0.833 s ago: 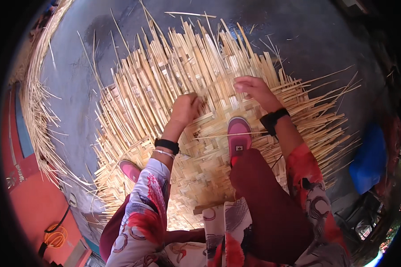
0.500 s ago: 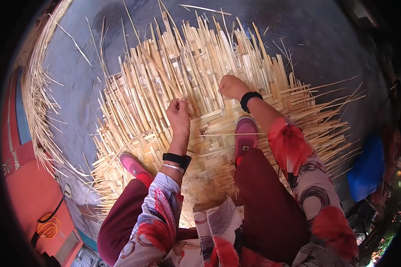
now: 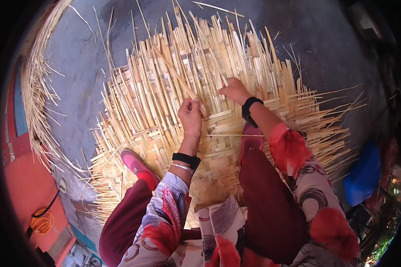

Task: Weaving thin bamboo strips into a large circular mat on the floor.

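Observation:
Beneath both hands lies a partly woven bamboo mat (image 3: 216,158), its far side fanning out into long loose strips. My left hand (image 3: 190,116) is closed in a pinch on a bamboo strip (image 3: 179,79), which slants up and away to the left over the other strips. To the right and a little farther off, my right hand (image 3: 236,91) pinches the near end of another bamboo strip (image 3: 224,81) between thumb and fingers. One thin strip (image 3: 234,135) lies crosswise over the tight weave, nearer to me than the hands.
My pink shoes (image 3: 135,162) stand on the mat, one on each side. A large bundle of thin strips (image 3: 38,95) lies along the left, beside a red surface with an orange coiled cord (image 3: 42,221). A blue object (image 3: 363,175) sits at the right. Stray strips dot the grey floor (image 3: 316,40).
My left hand has shifted slightly right and nearer to me, still pinched. My right hand has turned, so its fingers and the strip in them now show. The whole view has shifted slightly.

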Motion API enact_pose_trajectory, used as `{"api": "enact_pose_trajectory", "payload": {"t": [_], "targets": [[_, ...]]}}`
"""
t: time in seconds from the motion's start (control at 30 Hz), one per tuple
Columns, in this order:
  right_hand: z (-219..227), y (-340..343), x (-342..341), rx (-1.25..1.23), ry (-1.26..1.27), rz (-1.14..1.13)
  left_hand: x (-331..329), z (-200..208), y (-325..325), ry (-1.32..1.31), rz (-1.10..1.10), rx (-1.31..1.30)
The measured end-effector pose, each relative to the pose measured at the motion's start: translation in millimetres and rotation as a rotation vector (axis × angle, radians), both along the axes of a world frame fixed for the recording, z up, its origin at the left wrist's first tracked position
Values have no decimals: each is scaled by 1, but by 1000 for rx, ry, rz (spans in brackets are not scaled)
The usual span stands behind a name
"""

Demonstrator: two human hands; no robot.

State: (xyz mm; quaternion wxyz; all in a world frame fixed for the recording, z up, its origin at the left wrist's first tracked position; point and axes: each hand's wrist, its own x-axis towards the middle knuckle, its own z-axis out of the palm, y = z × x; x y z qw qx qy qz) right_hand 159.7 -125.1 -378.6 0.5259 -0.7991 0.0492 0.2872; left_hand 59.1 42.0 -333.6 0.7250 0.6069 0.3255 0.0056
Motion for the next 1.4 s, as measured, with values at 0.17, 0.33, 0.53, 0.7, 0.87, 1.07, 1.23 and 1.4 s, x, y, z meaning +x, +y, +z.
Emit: {"api": "enact_pose_trajectory", "payload": {"t": [0.17, 0.33, 0.53, 0.7, 0.87, 1.07, 1.23, 1.4], "targets": [[36, -4, -25, 392, 187, 61, 5, -8, 0, -89, -177, 330], [58, -32, -34, 496, 170, -98, 31, -14, -30, -296, -796, 982], [5, -49, -84, 466, 51, -691, -17, -6, 12, -108, -490, 1068], [-14, -37, -91, 275, -84, -655, -83, -24, 14, 100, -895, 1334], [-4, -36, -105, 331, -52, -727, -88, -34, 7, 180, -908, 1407], [-4, -86, -100, 418, 75, -877, -68, -25, 6, 228, -1021, 1489], [46, -119, -91, 540, 59, -851, 9, 3, -77, -192, -863, 1042], [64, -141, -68, 540, 93, -529, 68, -22, -90, -101, -1340, 771]]}}
